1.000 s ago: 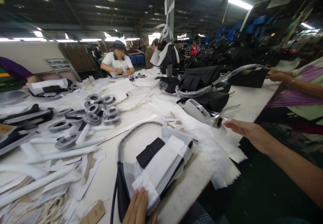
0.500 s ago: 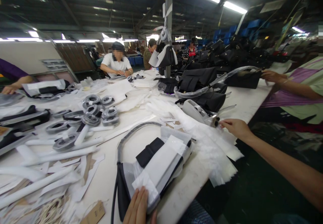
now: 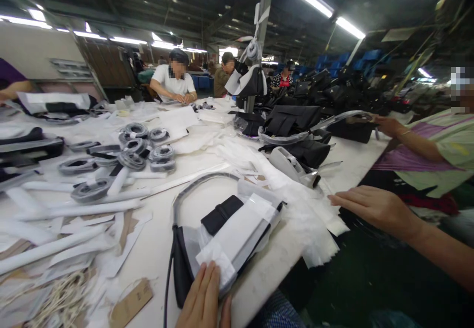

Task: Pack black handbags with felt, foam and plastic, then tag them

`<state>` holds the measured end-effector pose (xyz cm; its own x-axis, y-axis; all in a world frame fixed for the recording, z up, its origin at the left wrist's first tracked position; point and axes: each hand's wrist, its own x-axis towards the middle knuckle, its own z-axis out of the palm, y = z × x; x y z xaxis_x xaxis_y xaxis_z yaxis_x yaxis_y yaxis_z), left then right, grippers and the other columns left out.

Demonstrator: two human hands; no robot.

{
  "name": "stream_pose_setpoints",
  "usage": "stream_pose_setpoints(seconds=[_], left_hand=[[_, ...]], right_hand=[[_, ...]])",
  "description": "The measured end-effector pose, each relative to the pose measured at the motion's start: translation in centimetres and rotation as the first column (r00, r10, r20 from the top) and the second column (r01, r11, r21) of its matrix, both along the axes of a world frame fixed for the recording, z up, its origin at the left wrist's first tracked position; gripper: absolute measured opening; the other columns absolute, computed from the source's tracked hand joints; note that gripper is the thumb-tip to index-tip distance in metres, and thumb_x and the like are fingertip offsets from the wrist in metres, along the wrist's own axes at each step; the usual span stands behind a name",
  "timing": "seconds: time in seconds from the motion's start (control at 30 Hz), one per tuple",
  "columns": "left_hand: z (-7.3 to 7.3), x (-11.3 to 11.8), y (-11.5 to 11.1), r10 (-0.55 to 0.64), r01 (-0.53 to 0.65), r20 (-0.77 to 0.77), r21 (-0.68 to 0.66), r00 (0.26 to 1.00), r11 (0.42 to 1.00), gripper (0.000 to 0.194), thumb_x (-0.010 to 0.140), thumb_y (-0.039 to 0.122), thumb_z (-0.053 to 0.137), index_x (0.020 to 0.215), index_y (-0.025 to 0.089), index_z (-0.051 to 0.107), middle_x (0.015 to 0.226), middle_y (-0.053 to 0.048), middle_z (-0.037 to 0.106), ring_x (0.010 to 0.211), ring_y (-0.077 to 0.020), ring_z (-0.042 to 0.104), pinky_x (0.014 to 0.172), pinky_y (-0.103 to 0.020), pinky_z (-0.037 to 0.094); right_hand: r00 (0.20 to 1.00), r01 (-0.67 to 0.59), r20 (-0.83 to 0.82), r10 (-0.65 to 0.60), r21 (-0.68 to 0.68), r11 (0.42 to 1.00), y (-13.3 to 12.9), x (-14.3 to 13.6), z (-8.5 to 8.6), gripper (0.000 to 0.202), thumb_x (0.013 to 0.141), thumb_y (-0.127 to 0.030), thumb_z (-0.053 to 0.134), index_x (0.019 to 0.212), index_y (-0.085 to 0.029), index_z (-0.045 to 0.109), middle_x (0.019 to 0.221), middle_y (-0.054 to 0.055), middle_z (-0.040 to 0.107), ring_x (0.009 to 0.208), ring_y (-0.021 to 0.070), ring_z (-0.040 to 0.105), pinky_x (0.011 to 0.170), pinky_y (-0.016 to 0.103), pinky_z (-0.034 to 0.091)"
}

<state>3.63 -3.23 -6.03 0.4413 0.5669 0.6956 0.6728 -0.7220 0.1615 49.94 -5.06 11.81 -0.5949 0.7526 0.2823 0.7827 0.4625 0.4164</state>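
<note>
Across a dim workshop, our white table (image 3: 276,264) carries coiled straps (image 3: 135,160) and white tubes (image 3: 79,209) on the left. Our left hand (image 3: 202,293) rests flat, fingers together, on the near end of the black bag (image 3: 181,269) with its white wrapping (image 3: 237,229). From that hand, the bag's long axis slants away and to our right, its strap (image 3: 177,195) looping on the left side. Crumpled sheets (image 3: 311,219) lie beyond its right end. Farther right, our right hand (image 3: 385,209) reaches out, fingers extended, apart from the bag; we see nothing held. Our left is clearly nearer.
</note>
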Motion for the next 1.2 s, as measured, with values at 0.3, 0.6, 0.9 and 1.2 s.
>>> stream_pose_setpoints(seconds=[0.3, 0.6, 0.9, 1.2], left_hand=[[3.7, 0.9, -2.0, 0.122, -0.136, -0.101, -0.143, 0.987, 0.98, 0.042, 0.094, 0.019, 0.049, 0.133, 0.004, 0.054, 0.134, -0.014, 0.063, 0.128, -0.0278, 0.057, 0.095, -0.036, 0.059], [4.3, 1.5, -2.6, 0.158, -0.136, 0.053, -0.293, 0.986, 0.946, 0.041, 0.093, 0.018, 0.05, 0.133, 0.008, 0.055, 0.135, -0.011, 0.063, 0.132, -0.029, 0.053, 0.098, -0.041, 0.058], [3.8, 1.4, -2.3, 0.157, -0.133, 0.079, -0.253, 0.984, 0.958, 0.04, 0.093, 0.022, 0.051, 0.129, 0.007, 0.06, 0.135, -0.01, 0.063, 0.129, -0.0303, 0.056, 0.098, -0.038, 0.058], [4.0, 1.5, -2.0, 0.232, -0.204, 0.107, -0.223, 0.967, 0.953, 0.035, 0.089, 0.022, 0.051, 0.117, 0.01, 0.068, 0.127, -0.021, 0.066, 0.118, -0.033, 0.064, 0.09, -0.037, 0.062]], right_hand=[[0.867, -0.475, -0.402, 0.295, -0.485, 0.734, 3.9, -16.7, 3.9, 0.013, 0.097, -0.028, 0.06, 0.105, -0.022, 0.067, 0.078, 0.004, 0.069, 0.068, 0.0175, 0.061, 0.061, 0.031, 0.041], [0.841, -0.535, -0.501, 0.205, -0.827, 0.175, 13.1, -26.5, 0.3, 0.026, 0.088, -0.04, 0.069, 0.079, -0.016, 0.074, 0.065, 0.001, 0.064, 0.059, 0.0102, 0.058, 0.056, 0.02, 0.04], [0.826, -0.356, -0.165, 0.539, -0.894, 0.272, 17.5, -31.0, -2.5, 0.013, 0.084, -0.03, 0.072, 0.08, -0.019, 0.076, 0.071, 0.005, 0.073, 0.062, 0.0142, 0.062, 0.056, 0.023, 0.033], [0.741, -0.259, 0.046, 0.669, -0.9, 0.349, 17.9, -33.6, -2.8, 0.015, 0.086, -0.036, 0.07, 0.083, -0.023, 0.078, 0.075, 0.005, 0.076, 0.067, 0.0178, 0.065, 0.054, 0.028, 0.026]])
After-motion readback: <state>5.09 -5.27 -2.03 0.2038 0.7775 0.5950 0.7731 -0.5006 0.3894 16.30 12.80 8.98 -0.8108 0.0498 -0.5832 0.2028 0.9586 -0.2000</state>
